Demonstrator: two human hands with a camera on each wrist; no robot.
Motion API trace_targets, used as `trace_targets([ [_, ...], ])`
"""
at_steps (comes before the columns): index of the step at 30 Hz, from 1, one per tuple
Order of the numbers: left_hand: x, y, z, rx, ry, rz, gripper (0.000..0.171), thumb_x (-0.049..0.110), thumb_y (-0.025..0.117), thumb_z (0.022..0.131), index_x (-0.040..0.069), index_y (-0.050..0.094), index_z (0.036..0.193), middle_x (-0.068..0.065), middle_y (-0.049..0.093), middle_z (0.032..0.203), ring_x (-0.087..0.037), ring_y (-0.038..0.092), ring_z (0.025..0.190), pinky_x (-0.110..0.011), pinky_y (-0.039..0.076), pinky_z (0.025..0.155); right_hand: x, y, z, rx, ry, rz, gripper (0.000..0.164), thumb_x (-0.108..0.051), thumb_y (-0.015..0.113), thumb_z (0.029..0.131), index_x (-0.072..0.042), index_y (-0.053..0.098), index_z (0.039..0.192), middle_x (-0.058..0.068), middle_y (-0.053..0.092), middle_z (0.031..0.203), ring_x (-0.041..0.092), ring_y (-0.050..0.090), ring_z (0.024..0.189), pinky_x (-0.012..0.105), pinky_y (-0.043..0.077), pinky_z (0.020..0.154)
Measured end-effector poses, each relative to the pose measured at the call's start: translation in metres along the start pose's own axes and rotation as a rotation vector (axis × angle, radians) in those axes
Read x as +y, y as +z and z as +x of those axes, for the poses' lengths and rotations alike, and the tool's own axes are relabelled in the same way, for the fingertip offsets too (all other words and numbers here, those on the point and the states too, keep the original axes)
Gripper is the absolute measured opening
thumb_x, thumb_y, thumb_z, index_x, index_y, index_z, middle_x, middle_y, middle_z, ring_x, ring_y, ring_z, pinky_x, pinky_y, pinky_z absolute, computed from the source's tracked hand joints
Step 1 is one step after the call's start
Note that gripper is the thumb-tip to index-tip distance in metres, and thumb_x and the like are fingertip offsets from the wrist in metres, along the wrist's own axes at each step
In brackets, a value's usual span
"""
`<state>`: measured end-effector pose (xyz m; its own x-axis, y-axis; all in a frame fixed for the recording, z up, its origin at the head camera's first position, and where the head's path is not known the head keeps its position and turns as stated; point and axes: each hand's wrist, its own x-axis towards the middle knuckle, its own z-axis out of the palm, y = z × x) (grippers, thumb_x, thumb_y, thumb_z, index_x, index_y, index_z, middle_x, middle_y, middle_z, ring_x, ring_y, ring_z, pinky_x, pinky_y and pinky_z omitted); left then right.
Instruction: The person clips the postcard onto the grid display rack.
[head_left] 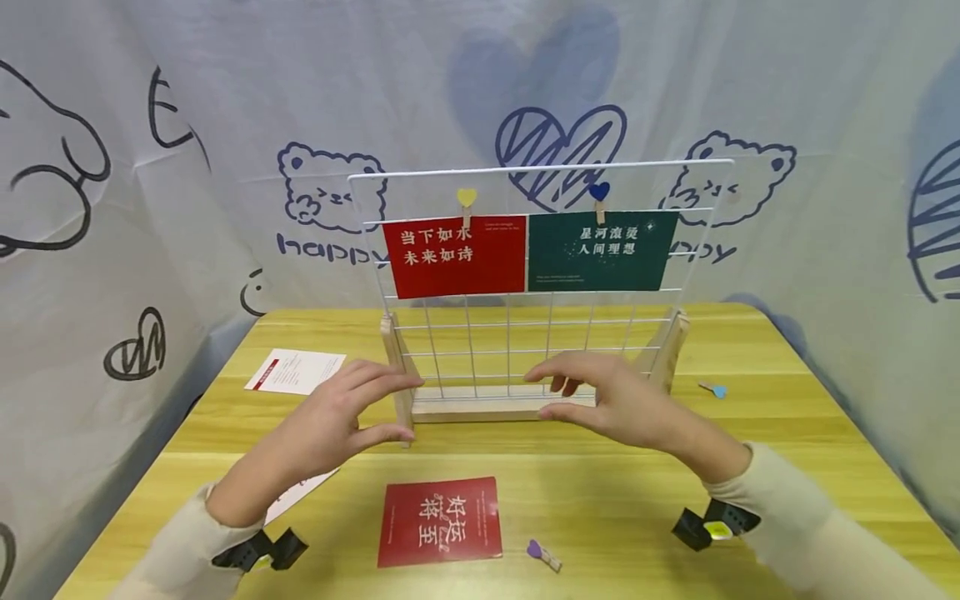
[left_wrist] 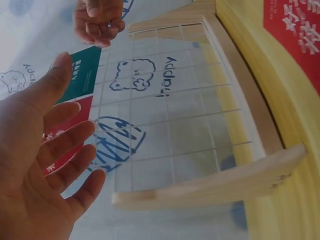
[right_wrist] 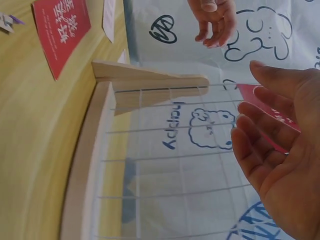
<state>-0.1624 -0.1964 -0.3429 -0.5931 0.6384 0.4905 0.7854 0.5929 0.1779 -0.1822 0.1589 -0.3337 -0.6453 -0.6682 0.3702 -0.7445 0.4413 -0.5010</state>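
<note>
- My left hand (head_left: 348, 410) and right hand (head_left: 611, 398) hold nothing, fingers relaxed.
- Beyond them on the table (head_left: 600, 492) stands the wire rack (head_left: 476, 410), red card (head_left: 454, 265) and green card (head_left: 602, 262) clipped side by side.

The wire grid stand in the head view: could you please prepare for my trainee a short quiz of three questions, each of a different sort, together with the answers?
1. Multiple choice: what colour is the heart-shaped top of the clip on the top edge of the green card?
(a) yellow
(b) purple
(c) dark blue

2. True or false: the left hand is holding a card.

3. Count: in the head view, how many clips can be seen lying on the table?

Key:
1. c
2. False; it holds nothing.
3. Two: the purple-topped clip and the light-blue-topped clip.
</note>
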Motion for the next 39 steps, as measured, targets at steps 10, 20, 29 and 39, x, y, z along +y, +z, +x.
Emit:
trace_targets([
  [10, -0.005, 0.001, -0.026, -0.044, -0.068, 0.024, 0.055, 0.044, 0.074, 0.083, 0.016, 0.063, 0.128, 0.003, 0.062, 0.120, -0.019, 0.056, 0.113, -0.043, 0.050, 0.091, 0.004, 0.028, 0.000, -0.045, -0.008, 0.075, 0.046, -0.034, 0.073, 0.089, -0.015, 0.061, 0.129, -0.003, 0.062, 0.123, 0.011, 0.059, 0.100, 0.035, 0.054, 0.085],
  [20, -0.005, 0.001, -0.056, -0.051, -0.141, 0.048, 0.049, 0.036, 0.078, 0.082, 0.021, 0.064, 0.127, 0.007, 0.062, 0.119, -0.017, 0.058, 0.109, -0.042, 0.052, 0.088, 0.005, 0.060, -0.002, -0.084, 0.100, 0.086, 0.057, -0.047, 0.070, 0.087, -0.020, 0.056, 0.135, -0.007, 0.056, 0.133, 0.010, 0.055, 0.109, 0.035, 0.050, 0.093],
  [29, -0.009, 0.006, -0.080, -0.063, -0.211, 0.030, 0.047, 0.035, 0.079, 0.081, 0.023, 0.065, 0.125, 0.010, 0.062, 0.118, -0.015, 0.058, 0.108, -0.040, 0.050, 0.086, 0.008, 0.080, -0.001, -0.159, 0.145, 0.089, 0.069, -0.045, 0.075, 0.083, -0.018, 0.050, 0.142, -0.002, 0.050, 0.141, 0.019, 0.048, 0.124, 0.044, 0.043, 0.103],
  [39, -0.009, 0.009, -0.116, -0.109, -0.348, 0.008, 0.048, 0.040, 0.078, 0.081, 0.030, 0.064, 0.125, 0.015, 0.061, 0.117, -0.015, 0.059, 0.108, -0.039, 0.052, 0.085, 0.014, 0.108, -0.002, -0.235, 0.184, 0.082, 0.076, -0.044, 0.078, 0.081, -0.015, 0.047, 0.144, 0.009, 0.043, 0.148, 0.029, 0.039, 0.136, 0.052, 0.035, 0.108],
])
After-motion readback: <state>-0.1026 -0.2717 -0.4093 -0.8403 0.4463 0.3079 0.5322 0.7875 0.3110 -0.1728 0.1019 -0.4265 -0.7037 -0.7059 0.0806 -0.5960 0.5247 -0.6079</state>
